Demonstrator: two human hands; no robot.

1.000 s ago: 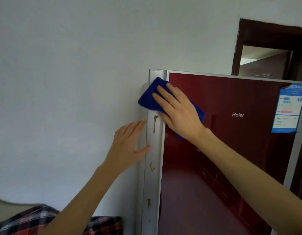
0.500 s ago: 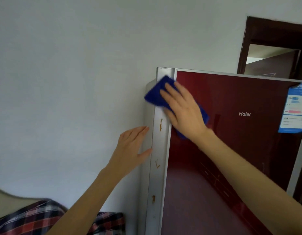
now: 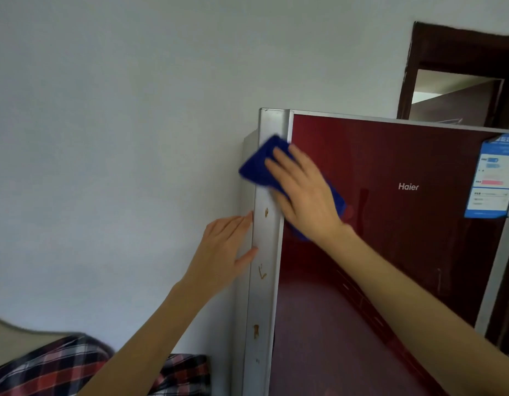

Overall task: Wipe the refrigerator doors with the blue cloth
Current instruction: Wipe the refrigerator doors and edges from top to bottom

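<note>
Head view: the right hand (image 3: 304, 195) lies flat on the blue cloth (image 3: 257, 165), with its fingers straight and a little apart. It presses the cloth on the refrigerator door (image 3: 390, 252), near the door's top left corner. The cloth is deep blue, soft and folded. One corner of it sticks out past the door's silver edge (image 3: 269, 252), and another peeks out under the wrist. The door is shiny dark red with a white Haier name (image 3: 408, 186) on it. The silver edge has small brown spots (image 3: 266, 212). The left hand (image 3: 222, 252) is flat too, fingers together, and touches the side of the fridge just left of the door's edge. A blue sticker (image 3: 493, 178) sits at the door's top right. A white wall (image 3: 104, 138) is left of the door, and red checked fabric (image 3: 61, 367) is low down on that side.
</note>
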